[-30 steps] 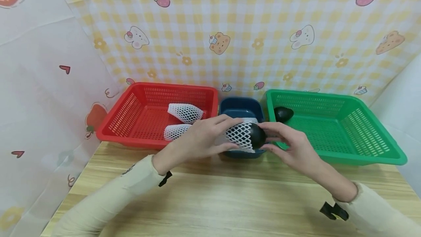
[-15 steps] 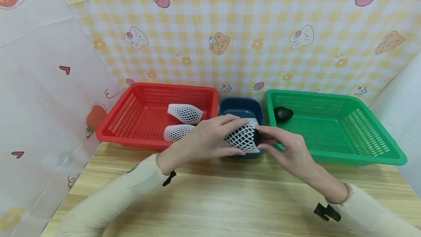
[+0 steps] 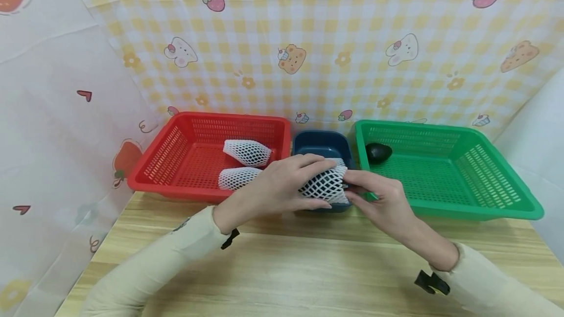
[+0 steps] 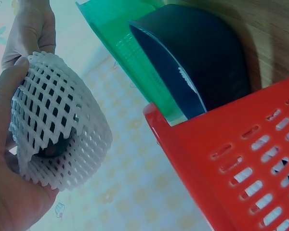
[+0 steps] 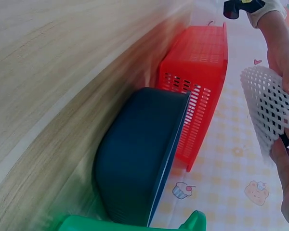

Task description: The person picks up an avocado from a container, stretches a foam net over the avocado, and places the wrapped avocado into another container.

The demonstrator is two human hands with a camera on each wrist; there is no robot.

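Note:
A white foam net sleeve (image 3: 325, 185) with a dark avocado (image 4: 53, 147) inside it is held over the blue bin (image 3: 321, 137). My left hand (image 3: 279, 182) wraps the sleeve from the left, thumb below and fingers above. From the other side, my right hand (image 3: 383, 199) pinches the sleeve's right rim between thumb and fingers. In the left wrist view the avocado shows through the mesh and the wide opening. The right wrist view shows the sleeve only at its edge. Another avocado (image 3: 378, 152) lies bare in the green basket (image 3: 449, 209).
To the left stands a red basket (image 3: 167, 187) with two netted pieces, an upper sleeve (image 3: 247, 152) and a lower sleeve (image 3: 238, 178). More white netting lies in the blue bin. All three containers stand on the wooden table (image 3: 282, 268), before a patterned cloth (image 3: 246, 23).
The avocado's bare dark end has gone inside the sleeve, which now covers it on the right. My right hand has moved slightly left with it, and my left hand has shifted slightly right.

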